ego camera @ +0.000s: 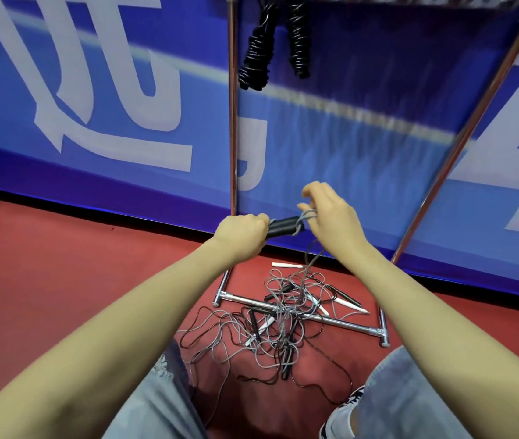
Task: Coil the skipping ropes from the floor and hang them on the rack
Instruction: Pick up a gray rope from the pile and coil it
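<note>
Black handles point(283, 226) of a skipping rope are clenched together in the left hand point(242, 237), whose fingers are curled fully round them. Grey cord point(307, 215) looped at the handles' free end is pinched by the fingertips of the right hand point(331, 217); through the motion blur it seems that a few turns are already wound on. From that grip the cord is seen to drop down to a tangled pile of ropes point(280, 324) on the red floor point(61, 264), where grey and black cords are mixed with black and white handles. The pile is spread across the base bar of the metal rack point(331, 321), between the person's knees. Two black coiled ropes point(275, 39) are hung from the top of the rack, just beside its left upright. A blue banner point(93, 90) with pale lettering is stood behind the rack
</note>
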The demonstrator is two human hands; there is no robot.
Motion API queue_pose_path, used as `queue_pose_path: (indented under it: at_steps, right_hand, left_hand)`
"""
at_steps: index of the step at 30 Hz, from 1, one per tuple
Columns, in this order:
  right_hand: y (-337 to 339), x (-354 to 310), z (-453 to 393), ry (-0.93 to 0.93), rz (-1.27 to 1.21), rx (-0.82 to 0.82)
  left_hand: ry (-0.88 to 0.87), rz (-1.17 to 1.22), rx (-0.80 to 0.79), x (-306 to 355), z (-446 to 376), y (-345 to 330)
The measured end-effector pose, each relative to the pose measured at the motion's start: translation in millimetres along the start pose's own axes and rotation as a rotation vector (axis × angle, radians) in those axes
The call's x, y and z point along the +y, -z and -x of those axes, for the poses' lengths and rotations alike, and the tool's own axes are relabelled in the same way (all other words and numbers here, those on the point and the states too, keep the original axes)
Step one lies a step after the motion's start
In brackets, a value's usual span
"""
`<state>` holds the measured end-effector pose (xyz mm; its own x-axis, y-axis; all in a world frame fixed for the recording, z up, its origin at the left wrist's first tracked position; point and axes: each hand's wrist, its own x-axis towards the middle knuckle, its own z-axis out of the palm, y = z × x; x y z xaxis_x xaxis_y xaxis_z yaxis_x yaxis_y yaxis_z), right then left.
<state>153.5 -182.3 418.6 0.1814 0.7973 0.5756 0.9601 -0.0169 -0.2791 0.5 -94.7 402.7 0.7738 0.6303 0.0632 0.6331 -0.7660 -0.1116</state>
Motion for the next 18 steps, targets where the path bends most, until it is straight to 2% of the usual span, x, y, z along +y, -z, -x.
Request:
queue_pose_path:
  at_steps: [2,4,6,8,11,12,14,16,18]
  right_hand:
    - [1,1,-11,-0.255,-0.282,-0.092]
    - [1,7,-20,-0.363,-0.300,-0.162]
    - [3,12,-25,-0.414,-0.250,-0.224]
    - [3,13,-24,-0.445,-0.320,-0.265]
    - [0,9,-18,-0.470,-0.451,-0.304]
    - [-1,7,-15,-0.476,-0.505,-0.296]
    - [-5,8,-7,-0.472,-0.561,-0.270]
    - [-6,8,3,-0.457,-0.488,-0.307]
    - [-7,7,12,-0.437,-0.432,-0.356]
  left_hand:
    - [-0.101,-0.050,0.005,1,1,4]
    - [-0.189,-0.085,0.014,1,2,8]
    - [-0.258,-0.111,0.033,0,4,15]
    - [-0.327,-0.078,0.084,0,5,18]
    - [-0.474,0.043,0.318,1,8,23]
    - [-0.462,0.060,0.378,1,8,26]
    - [-0.311,0.135,0.416,3,7,34]
    - [-0.064,0.167,0.332,7,6,44]
    - [0.050,0.163,0.294,6,1,43]
